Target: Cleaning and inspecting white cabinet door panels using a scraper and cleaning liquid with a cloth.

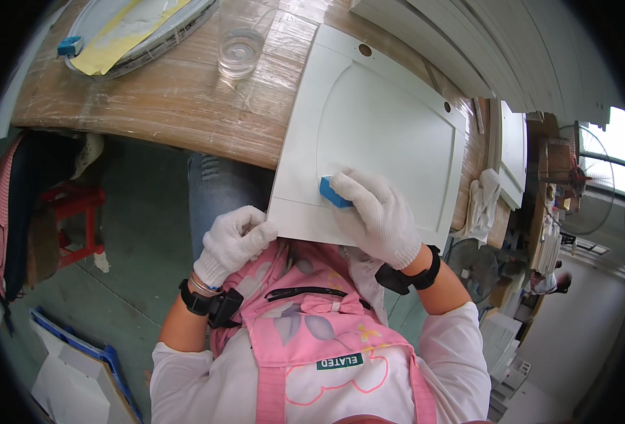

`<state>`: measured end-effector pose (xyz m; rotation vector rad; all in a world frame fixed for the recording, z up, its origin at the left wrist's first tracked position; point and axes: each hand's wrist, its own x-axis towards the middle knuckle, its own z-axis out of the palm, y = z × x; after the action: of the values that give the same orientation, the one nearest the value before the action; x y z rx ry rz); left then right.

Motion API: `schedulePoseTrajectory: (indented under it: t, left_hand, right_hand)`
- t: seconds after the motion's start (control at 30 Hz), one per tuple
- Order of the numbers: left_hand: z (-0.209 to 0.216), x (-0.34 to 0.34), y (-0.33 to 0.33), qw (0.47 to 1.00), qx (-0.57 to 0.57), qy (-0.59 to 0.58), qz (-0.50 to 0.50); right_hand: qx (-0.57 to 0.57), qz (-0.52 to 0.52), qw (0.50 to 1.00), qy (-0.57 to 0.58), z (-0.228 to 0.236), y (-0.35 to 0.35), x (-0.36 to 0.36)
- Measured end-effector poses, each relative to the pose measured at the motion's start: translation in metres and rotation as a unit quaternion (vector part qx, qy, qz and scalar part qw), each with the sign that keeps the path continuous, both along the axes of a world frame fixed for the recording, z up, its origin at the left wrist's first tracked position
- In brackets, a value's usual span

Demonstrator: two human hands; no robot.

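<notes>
A white cabinet door (386, 134) with a recessed middle and round holes near its far edge lies on the table, its near end overhanging toward me. My right hand (377, 218), in a white knitted glove, is closed on a small blue sanding block (335, 193). The block rests against the raised frame at the door's left side, and the palm covers part of it. At the near left corner, my gloved left hand (236, 240) has its fingers curled, thumb and forefinger pinching the door's edge. Fingers under the door are hidden.
A film-wrapped wooden table (164, 106) carries a clear cup (240, 53) and a round lid (125, 67) with yellow paper (104, 49) and another blue block (70, 46). Stacked white boards (482, 42) stand at the far right. A red stool (79, 219) is at left, a fan (577, 177) at right.
</notes>
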<state>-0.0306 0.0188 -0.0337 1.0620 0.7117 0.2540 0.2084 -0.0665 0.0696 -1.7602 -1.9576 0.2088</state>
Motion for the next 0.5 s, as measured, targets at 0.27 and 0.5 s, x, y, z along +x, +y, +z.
schedulePoseTrajectory:
  t: [0.27, 0.5]
  left_hand:
    - [0.001, 0.002, 0.001, 1.0, -0.004, 0.004, 0.001]
    - [0.004, 0.003, 0.002, 1.0, -0.003, 0.008, -0.005]
  right_hand:
    - [0.022, -0.002, 1.0, -0.023, -0.002, 0.004, 0.004]
    - [-0.044, -0.016, 0.999, 0.005, 0.004, -0.004, 0.001]
